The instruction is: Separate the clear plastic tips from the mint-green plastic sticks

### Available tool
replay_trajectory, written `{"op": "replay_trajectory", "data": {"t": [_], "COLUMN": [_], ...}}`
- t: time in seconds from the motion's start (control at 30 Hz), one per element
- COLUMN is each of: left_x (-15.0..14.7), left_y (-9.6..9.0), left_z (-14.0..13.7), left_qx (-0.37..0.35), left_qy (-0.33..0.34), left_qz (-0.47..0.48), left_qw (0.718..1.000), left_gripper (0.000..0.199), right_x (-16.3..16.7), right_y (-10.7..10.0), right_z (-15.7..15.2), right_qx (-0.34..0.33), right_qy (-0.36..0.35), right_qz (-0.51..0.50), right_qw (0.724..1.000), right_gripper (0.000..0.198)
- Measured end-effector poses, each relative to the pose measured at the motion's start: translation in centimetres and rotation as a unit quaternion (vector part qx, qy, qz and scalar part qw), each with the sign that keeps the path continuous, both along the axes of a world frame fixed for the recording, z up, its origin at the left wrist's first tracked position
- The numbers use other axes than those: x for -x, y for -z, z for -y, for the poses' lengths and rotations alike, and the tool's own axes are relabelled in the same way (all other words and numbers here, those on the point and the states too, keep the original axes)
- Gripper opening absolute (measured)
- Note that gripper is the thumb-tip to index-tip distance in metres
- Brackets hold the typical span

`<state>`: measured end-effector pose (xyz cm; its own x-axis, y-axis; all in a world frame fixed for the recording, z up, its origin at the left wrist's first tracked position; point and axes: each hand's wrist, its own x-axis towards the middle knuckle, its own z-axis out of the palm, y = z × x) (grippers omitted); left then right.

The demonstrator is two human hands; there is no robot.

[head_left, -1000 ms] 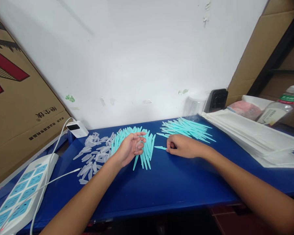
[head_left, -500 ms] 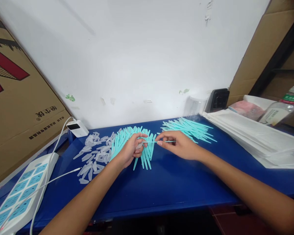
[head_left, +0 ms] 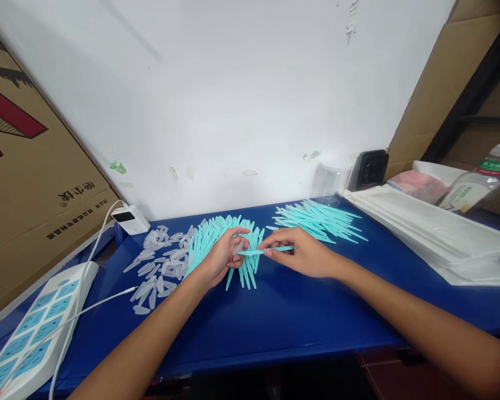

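Note:
My right hand point(head_left: 296, 253) pinches a slim, flat turquoise stick point(head_left: 256, 253), shaped like an eyebrow razor, between thumb and fingers. The stick lies nearly level and points left to my left hand point(head_left: 227, 250). Thumb and curled fingers of that hand close on a small translucent cap point(head_left: 239, 249) at the stick's left end; whether the cap sits over the tip cannot be made out. Beneath and behind my left hand spreads a pile of turquoise sticks point(head_left: 208, 236). Left of it lie many loose translucent caps point(head_left: 166, 264).
Behind my right hand is a second pile of turquoise sticks point(head_left: 316, 219) on the blue table point(head_left: 275, 316). A clear cup point(head_left: 333, 180) stands by the wall. White sheets point(head_left: 433, 233) and a bottle point(head_left: 475, 183) are at right; a power strip point(head_left: 41, 328) and white device point(head_left: 131, 219) at left.
The stick has turned from edge-on to showing its flat side and sits slightly lower. My right hand has shifted slightly left and down; my left hand stays nearly in place.

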<state>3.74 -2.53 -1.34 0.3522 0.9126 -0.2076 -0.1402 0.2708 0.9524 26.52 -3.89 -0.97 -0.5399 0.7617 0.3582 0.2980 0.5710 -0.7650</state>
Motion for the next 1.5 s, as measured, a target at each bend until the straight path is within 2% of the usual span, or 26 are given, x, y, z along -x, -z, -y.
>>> {"op": "replay_trajectory", "data": {"t": [0.23, 0.5, 0.83, 1.03, 1.27, 1.5], "left_x": [-0.09, -0.03, 0.0, -0.02, -0.01, -0.16], "left_y": [-0.02, 0.7, 0.07, 0.14, 0.38, 0.36], "left_z": [0.12, -0.07, 0.27, 0.25, 0.06, 0.18], "left_qx": [0.007, -0.028, -0.035, -0.06, -0.065, -0.072], "left_qy": [0.019, 0.007, 0.021, 0.0, -0.061, -0.041], "left_qz": [0.011, -0.028, -0.066, -0.075, -0.065, -0.025], "left_qw": [1.0, 0.999, 0.997, 0.995, 0.994, 0.996], "left_gripper": [0.027, 0.026, 0.027, 0.023, 0.028, 0.033], "right_x": [-0.04, -0.27, -0.42, -0.3, -0.48, -0.42], "right_y": [-0.1, -0.03, 0.03, -0.15, -0.44, -0.54], "right_z": [-0.02, -0.22, -0.35, -0.37, -0.35, -0.18], "right_qx": [-0.006, -0.022, -0.025, -0.027, -0.025, -0.022], "right_qy": [0.007, 0.052, 0.067, 0.069, 0.082, 0.067], "right_qz": [0.005, 0.018, 0.005, -0.014, -0.011, -0.016], "right_qw": [1.0, 0.998, 0.997, 0.997, 0.996, 0.997], "right_gripper": [0.02, 0.02, 0.022, 0.021, 0.02, 0.022]}}
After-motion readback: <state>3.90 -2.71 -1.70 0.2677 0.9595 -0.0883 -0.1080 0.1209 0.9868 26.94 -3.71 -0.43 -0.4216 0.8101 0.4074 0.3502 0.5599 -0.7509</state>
